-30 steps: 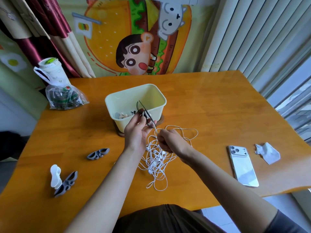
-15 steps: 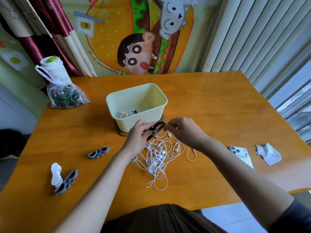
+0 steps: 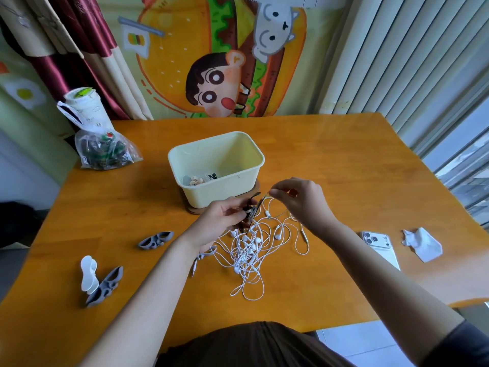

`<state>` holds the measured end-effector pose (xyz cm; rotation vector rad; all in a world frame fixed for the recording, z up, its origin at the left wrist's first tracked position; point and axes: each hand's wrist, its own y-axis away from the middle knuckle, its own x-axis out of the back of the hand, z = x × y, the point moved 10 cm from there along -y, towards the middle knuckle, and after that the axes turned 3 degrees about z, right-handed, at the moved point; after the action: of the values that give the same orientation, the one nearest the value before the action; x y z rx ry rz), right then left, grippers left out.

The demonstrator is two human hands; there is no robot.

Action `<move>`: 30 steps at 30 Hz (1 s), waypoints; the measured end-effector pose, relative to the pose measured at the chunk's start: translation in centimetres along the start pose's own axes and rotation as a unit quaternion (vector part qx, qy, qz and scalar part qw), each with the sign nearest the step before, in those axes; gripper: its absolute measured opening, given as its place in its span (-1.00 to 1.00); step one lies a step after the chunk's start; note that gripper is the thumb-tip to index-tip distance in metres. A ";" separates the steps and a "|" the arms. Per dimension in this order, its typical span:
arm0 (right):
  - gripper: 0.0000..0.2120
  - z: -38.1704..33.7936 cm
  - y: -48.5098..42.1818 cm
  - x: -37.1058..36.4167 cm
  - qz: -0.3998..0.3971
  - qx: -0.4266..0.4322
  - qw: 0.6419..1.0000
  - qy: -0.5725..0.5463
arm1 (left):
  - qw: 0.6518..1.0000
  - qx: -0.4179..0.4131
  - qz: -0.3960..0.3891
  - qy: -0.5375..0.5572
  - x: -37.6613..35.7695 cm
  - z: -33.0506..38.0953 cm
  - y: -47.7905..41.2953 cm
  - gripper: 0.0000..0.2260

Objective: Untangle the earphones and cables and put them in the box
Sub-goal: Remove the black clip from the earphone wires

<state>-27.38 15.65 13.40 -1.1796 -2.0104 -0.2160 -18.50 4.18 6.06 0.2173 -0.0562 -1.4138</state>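
- Your left hand (image 3: 222,223) grips a dark cable holder (image 3: 250,211) in curled fingers, just below the centre of the frame.
- Your right hand (image 3: 304,205) pinches one white cable between thumb and fingertip, close to the upper end of the holder; the pinch is narrow.
- The tangle of white earphones (image 3: 250,251) lies on the table (image 3: 344,168) under both hands, and some strands rise up to them.
- The step, as I judge it, is to free one earphone from the heap. Pull slowly and upward, so you can see which loop becomes tight.
- If a knot closes, stop and open it with the fingers; a harder pull may damage the thin wire.
- The cream box (image 3: 225,192) stands just behind your hands, above the centre of the frame, so the way to it is short.
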 end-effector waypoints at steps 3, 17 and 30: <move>-0.88 0.6 0.4 -0.7 -0.013 -0.038 0.998 -0.053 | 0.994 -0.008 0.003 0.107 -0.3 0.8 -0.1 -0.70; -0.76 0.2 2.6 -5.1 -0.071 -0.104 0.986 -0.107 | 0.921 -0.043 0.124 0.366 1.4 1.9 -1.2 -0.69; -0.72 0.3 2.9 -6.5 -0.111 -0.118 0.983 -0.083 | 0.925 -0.036 0.213 0.312 1.7 0.7 -1.5 -0.71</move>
<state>-23.50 13.08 8.04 -1.1450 -2.3152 -0.4932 -19.80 2.24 6.28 0.5516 0.4507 -0.8623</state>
